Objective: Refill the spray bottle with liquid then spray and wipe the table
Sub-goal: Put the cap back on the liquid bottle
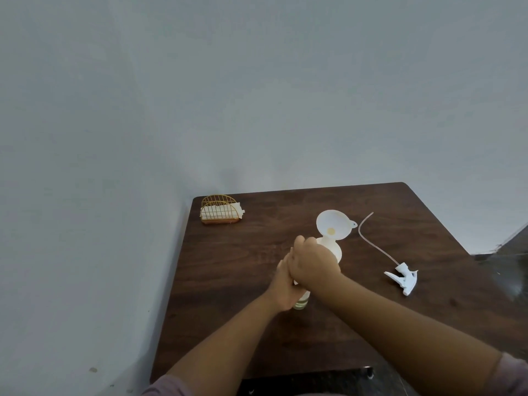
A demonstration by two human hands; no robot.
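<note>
The spray bottle (303, 302) stands near the middle of the dark wooden table (228, 281), with a little yellowish liquid showing at its clear base. A white funnel (333, 222) sits in its neck, tilted toward me, with a yellow spot at its throat. My left hand (281, 284) grips the bottle's body from the left. My right hand (313, 261) curls round the upper part just below the funnel, hiding most of the bottle. The white trigger spray head (403, 278) with its long dip tube (371, 238) lies on the table to the right, apart from the bottle.
A gold wire holder with white napkins (221, 211) stands at the table's far left corner. A grey wall runs behind and along the left. The table's right edge drops to a dark floor (508, 252).
</note>
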